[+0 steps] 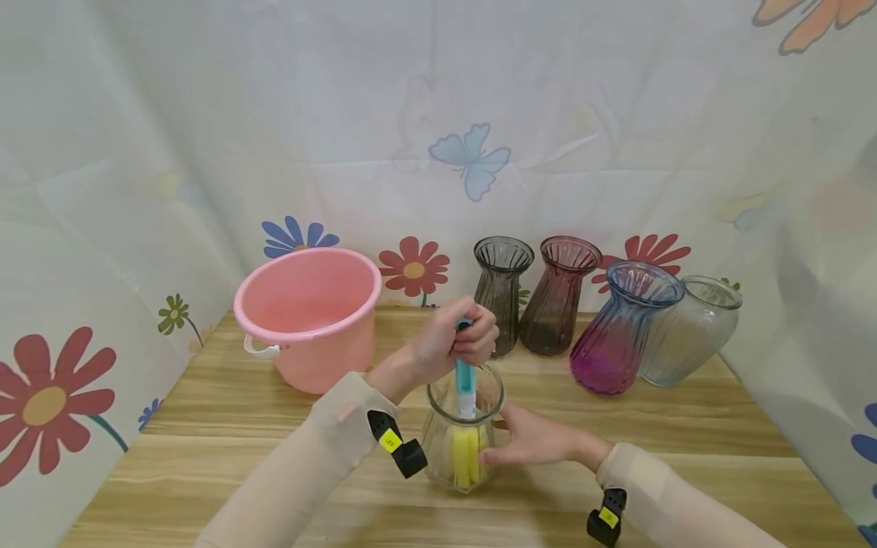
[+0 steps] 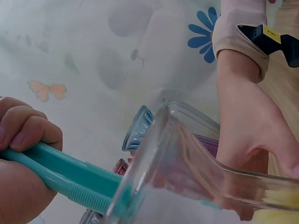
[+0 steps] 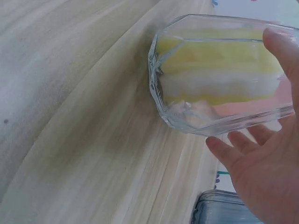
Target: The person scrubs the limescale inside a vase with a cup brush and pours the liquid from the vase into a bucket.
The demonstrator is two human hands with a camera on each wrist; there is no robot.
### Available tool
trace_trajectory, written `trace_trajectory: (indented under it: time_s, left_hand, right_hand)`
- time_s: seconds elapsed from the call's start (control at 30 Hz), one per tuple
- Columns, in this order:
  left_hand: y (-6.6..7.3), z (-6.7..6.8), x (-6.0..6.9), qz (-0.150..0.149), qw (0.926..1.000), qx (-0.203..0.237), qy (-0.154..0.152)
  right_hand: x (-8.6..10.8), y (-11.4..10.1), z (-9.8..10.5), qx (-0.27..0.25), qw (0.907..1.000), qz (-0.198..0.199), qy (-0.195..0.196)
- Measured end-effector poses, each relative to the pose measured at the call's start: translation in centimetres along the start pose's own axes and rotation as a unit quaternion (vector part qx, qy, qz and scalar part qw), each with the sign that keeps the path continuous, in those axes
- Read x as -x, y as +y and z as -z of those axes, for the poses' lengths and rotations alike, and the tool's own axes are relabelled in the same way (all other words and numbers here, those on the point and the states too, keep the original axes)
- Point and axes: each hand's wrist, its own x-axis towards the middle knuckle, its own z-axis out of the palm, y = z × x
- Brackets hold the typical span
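Note:
A clear glass vase stands roughly upright near the table's front, its wide mouth facing up. Inside it is a sponge brush, whose yellow and white sponge head shows through the glass. My left hand grips the brush's teal handle above the rim, fingers wrapped round it. Lower down, my right hand holds the vase from the right side. In the right wrist view its thumb lies against the glass and the other fingers pass round the opposite side, partly hidden.
A pink bucket with a white handle stands at the back left of the wooden table. Behind and to the right are a grey vase, a dark red vase, a blue-purple vase and another clear vase. A flowered curtain surrounds the table.

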Motion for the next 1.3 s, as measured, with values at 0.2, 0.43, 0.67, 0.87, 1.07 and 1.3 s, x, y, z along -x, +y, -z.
trace_trajectory:
  time_s: [0.2, 0.43, 0.67, 0.87, 1.07, 1.3]
  left_hand:
    - [0.3, -0.1, 0.0, -0.002, 1.0000, 0.005, -0.008]
    - [2.3, -0.6, -0.8, 0.011, 0.9999, 0.010, -0.005]
    - [7.2, -1.8, -1.8, -0.025, 0.9996, -0.004, -0.010]
    - [10.3, -2.6, -1.3, -0.068, 0.9974, -0.016, -0.016]
    - [8.6, -2.1, -0.9, -0.063, 0.9979, 0.001, -0.018]
    - [2.8, -0.8, -0.9, -0.017, 0.9996, 0.023, -0.005]
  right_hand:
    - [-0.2, 0.2, 0.0, -0.006, 0.9999, -0.003, 0.008]
    - [-0.3, 0.4, -0.4, -0.015, 0.9990, -0.016, 0.039]
    - [-0.3, 0.1, -0.5, 0.002, 0.9984, -0.021, 0.054]
    - [-0.5, 0.0, -0.7, 0.009, 0.9982, -0.019, 0.057]
    - [-0.5, -0.1, -0.9, 0.003, 0.9979, -0.021, 0.061]
    - [-0.4, -0.1, -0.9, -0.005, 0.9972, -0.031, 0.068]
